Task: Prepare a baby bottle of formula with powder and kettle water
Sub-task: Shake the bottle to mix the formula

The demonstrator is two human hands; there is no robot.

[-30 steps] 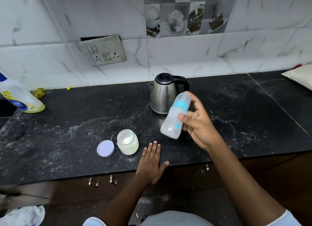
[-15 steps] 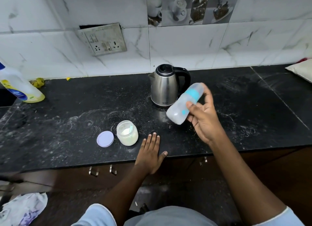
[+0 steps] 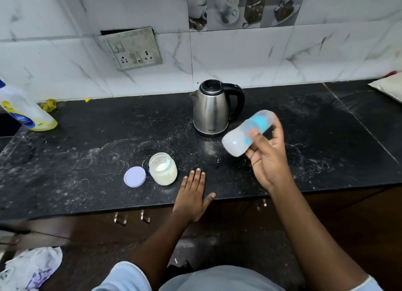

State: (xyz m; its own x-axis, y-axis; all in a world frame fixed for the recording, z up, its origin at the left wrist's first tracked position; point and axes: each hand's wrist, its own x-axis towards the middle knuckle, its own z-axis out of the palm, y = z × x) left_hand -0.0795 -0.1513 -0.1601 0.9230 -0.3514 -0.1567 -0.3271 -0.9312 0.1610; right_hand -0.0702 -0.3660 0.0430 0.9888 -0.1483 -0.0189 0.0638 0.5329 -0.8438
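My right hand grips a capped, cloudy baby bottle with a blue ring, holding it tilted above the black counter, its base pointing down-left. It hangs just right of the steel kettle, whose lid is closed. An open glass jar of white powder with a scoop inside stands left of centre, its lilac lid lying flat beside it. My left hand rests flat on the counter's front edge, right of the jar, fingers straight.
A yellow cleaner bottle leans at the far left by the wall. A wall socket plate hangs loose above the counter. A white cushion-like thing lies at the far right. Crumpled cloth sits on the floor, lower left.
The bottle in my right hand has tipped further toward horizontal and shifted right, away from the kettle front. My left hand stays flat on the counter edge.
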